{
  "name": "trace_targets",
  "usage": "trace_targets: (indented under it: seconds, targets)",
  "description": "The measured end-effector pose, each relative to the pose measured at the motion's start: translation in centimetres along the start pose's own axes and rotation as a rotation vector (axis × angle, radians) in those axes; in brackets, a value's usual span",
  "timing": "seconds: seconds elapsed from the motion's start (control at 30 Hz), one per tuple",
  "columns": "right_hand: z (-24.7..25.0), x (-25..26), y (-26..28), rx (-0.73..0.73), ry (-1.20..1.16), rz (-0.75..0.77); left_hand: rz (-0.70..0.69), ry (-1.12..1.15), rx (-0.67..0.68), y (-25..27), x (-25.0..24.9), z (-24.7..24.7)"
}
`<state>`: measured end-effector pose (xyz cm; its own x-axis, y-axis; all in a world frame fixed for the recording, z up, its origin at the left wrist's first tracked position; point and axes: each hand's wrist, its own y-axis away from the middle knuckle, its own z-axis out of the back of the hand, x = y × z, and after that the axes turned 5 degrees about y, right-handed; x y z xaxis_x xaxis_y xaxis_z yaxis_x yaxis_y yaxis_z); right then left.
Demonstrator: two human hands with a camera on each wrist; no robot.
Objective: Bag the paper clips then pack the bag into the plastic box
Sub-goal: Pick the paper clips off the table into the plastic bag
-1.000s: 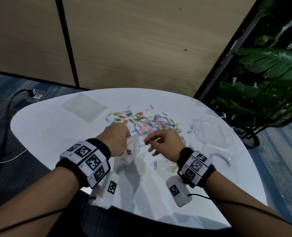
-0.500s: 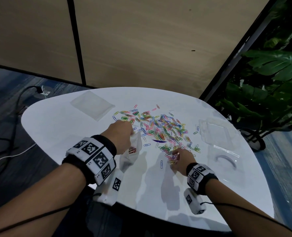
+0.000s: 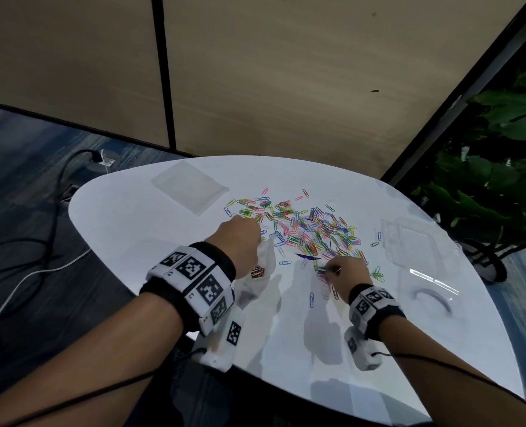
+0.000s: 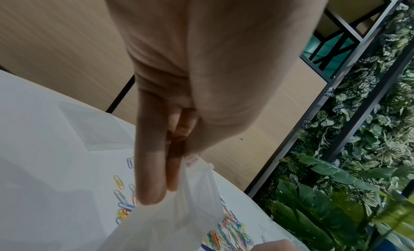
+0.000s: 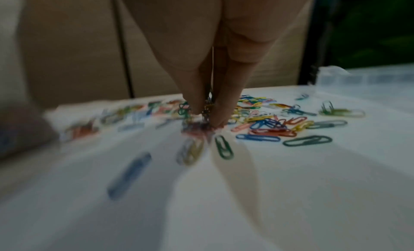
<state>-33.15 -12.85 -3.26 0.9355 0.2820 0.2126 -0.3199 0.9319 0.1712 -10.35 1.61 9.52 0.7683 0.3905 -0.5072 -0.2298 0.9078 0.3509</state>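
Observation:
Coloured paper clips lie scattered over the middle of the white table. My left hand pinches the rim of a small clear plastic bag, which hangs with a few clips in its bottom; the bag shows below my fingers in the left wrist view. My right hand is down at the near edge of the pile, thumb and fingers pinching a small bunch of paper clips against the table. The clear plastic box sits open at the right.
A flat stack of clear bags lies at the table's far left. The box's clear lid part rests near the right edge. Leafy plants stand beyond the table on the right. Cables run over the floor at left.
My right hand left the bag's mouth, went right and down to the near edge of the pile, and now pinches clips there. The left hand keeps holding the bag.

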Motion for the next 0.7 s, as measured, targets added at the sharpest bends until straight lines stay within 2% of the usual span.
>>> trace_targets:
  seconds: [0.1,0.17,0.27,0.33,0.5,0.7]
  targets:
    - [2.3,0.2,0.1,-0.036,-0.274,-0.104,-0.003,0.013,0.0,-0.1,0.0,0.0]
    - [3.9,1.1,0.4,-0.018,-0.515,-0.119,0.004,0.024,-0.003,-0.2,-0.1,-0.1]
    - [5.8,3.7,1.9,0.099,-0.953,-0.065,0.009,0.023,0.004,-0.3,-0.5,-0.3]
    - [6.6,5.8,3.3,0.192,-1.163,-0.016,0.004,0.02,0.004,-0.3,-0.8,-0.5]
    - [5.8,9.6,5.7,0.344,-1.276,-0.033,0.005,0.071,-0.024,-0.3,-1.2,-1.0]
    - [4.4,10.4,6.1,0.361,-1.161,-0.015,-0.013,0.122,-0.017,-0.5,-1.0,-1.5]
